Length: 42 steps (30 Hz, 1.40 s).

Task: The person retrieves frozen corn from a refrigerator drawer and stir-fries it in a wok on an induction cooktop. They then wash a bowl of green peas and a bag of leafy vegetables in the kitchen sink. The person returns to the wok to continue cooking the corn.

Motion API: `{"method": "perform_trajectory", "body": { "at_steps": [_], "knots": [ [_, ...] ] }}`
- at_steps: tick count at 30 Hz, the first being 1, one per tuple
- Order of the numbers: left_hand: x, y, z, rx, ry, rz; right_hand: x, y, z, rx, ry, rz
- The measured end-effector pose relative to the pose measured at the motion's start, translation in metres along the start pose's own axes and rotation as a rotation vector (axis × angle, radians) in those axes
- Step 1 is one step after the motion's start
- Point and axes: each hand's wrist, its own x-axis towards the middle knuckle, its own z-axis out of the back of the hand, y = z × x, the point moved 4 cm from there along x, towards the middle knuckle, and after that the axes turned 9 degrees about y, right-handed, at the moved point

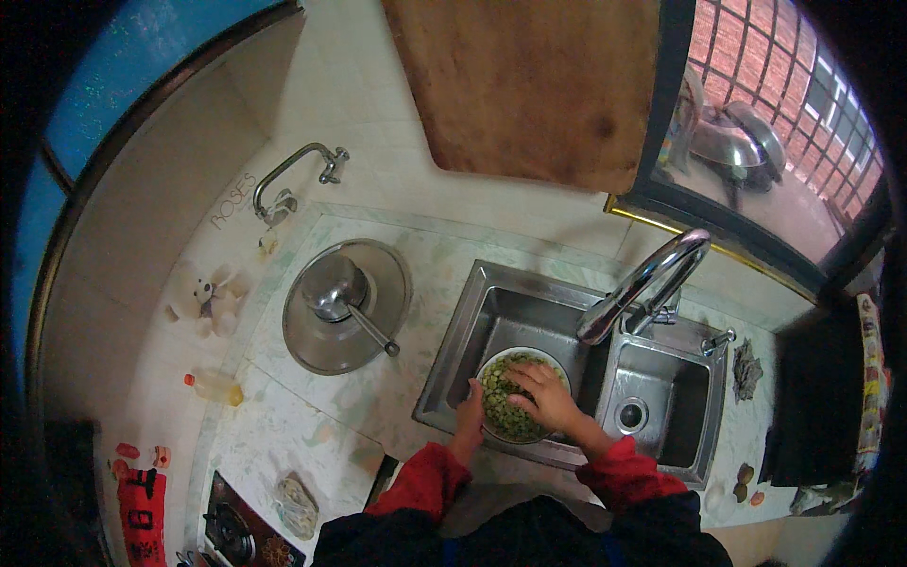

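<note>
A white-rimmed bowl (pixel 563 375) full of chopped green vegetable pieces (pixel 506 411) is over the left basin of the stainless steel double sink (pixel 524 319). My left hand (pixel 468 418) grips the bowl's left rim, with the thumb up along the edge. My right hand (pixel 545 397) lies on top of the green pieces, its fingers spread and partly sunk among them. I cannot tell whether that hand grasps any. The chrome faucet (pixel 638 290) arches over the divider, its spout to the right of the bowl. No water stream shows from it.
A metal ladle (pixel 336 290) rests on a round metal lid (pixel 305 340) left of the sink. A bottle (pixel 216 388), a plastic bag (pixel 297 507) and a gas stove (pixel 244 531) are further left. A wooden board (pixel 531 92) stands behind. A rag (pixel 746 372) lies at right.
</note>
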Motion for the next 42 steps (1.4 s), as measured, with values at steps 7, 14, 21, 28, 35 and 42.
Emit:
{"method": "perform_trajectory", "body": {
  "at_steps": [7,14,21,28,35,42],
  "knots": [
    [0.001,0.002,-0.007,-0.063,0.065,-0.003,0.025,0.004,-0.006,-0.168,0.059,0.08],
    [0.027,0.016,0.003,-0.049,0.062,-0.002,-0.005,-0.008,-0.006,-0.35,0.289,0.024],
    [0.016,0.005,-0.01,-0.118,0.198,-0.034,-0.015,0.006,0.034,-0.361,0.333,-0.062],
    [0.026,0.014,-0.008,-0.126,0.184,-0.045,0.001,0.0,-0.007,-0.384,0.341,-0.117],
    [0.013,0.004,-0.013,-0.08,0.147,-0.066,0.01,-0.017,0.007,-0.096,0.182,-0.072],
    [0.041,0.011,0.001,0.052,0.011,0.081,-0.01,0.008,0.042,-0.373,0.385,-0.013]
  ]
}}
